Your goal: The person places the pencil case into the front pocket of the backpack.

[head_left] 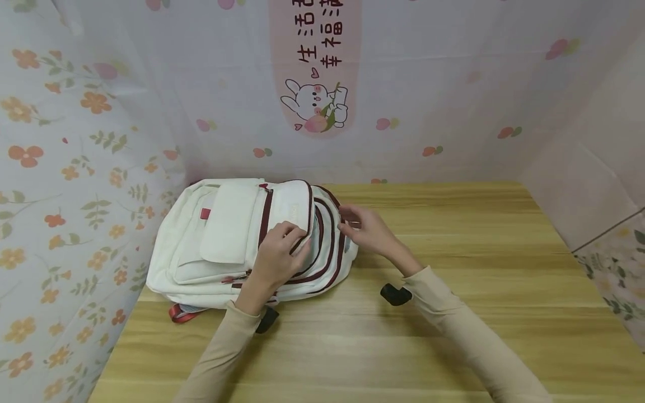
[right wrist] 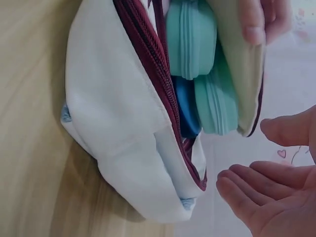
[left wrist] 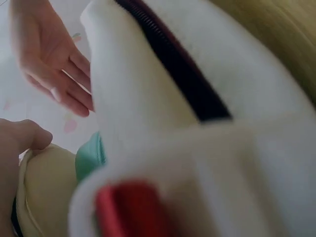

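Note:
A white backpack [head_left: 194,274] with dark red zips lies on its back on the table. My left hand [head_left: 277,254] pinches the edge of its front pocket flap [head_left: 289,207], holding it lifted. In the right wrist view, two ridged teal cases [right wrist: 217,98] and a blue item [right wrist: 186,108] show inside the opened pocket, beneath the flap. What those items are, I cannot tell. My right hand [head_left: 370,229] is beside the top end of the backpack with fingers extended and nothing in it. The left wrist view shows a sliver of teal [left wrist: 91,157] under the flap.
The wooden table [head_left: 453,235] stretches to the right of the backpack. A patterned cloth [head_left: 443,84] hangs behind, and a flowered one [head_left: 65,184] stands close on the left. A red strap loop [head_left: 182,314] pokes out at the backpack's lower left.

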A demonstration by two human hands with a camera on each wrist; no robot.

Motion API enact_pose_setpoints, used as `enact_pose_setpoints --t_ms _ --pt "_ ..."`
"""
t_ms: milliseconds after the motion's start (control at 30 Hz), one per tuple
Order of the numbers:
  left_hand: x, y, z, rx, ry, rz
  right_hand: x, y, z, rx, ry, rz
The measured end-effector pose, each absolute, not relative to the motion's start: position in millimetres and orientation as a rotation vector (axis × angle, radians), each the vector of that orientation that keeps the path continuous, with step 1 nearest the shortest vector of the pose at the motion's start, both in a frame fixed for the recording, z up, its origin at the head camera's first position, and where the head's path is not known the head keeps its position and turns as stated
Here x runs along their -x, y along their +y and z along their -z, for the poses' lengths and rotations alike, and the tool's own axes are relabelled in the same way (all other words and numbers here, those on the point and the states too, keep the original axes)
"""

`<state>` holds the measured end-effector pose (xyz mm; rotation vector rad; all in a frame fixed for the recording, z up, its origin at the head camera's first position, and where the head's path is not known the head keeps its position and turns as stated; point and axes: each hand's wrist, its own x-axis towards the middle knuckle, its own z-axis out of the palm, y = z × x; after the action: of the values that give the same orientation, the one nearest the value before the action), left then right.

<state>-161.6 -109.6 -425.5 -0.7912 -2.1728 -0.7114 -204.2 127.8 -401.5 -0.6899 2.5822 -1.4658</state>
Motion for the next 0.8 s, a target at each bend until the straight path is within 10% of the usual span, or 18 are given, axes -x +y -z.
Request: enact_pose_setpoints --t_ms 800 --pt "157.3 -94.3 403.0 0.558 -2.346 0.489 181.6 171.1 404.0 0.533 2.822 1.172"
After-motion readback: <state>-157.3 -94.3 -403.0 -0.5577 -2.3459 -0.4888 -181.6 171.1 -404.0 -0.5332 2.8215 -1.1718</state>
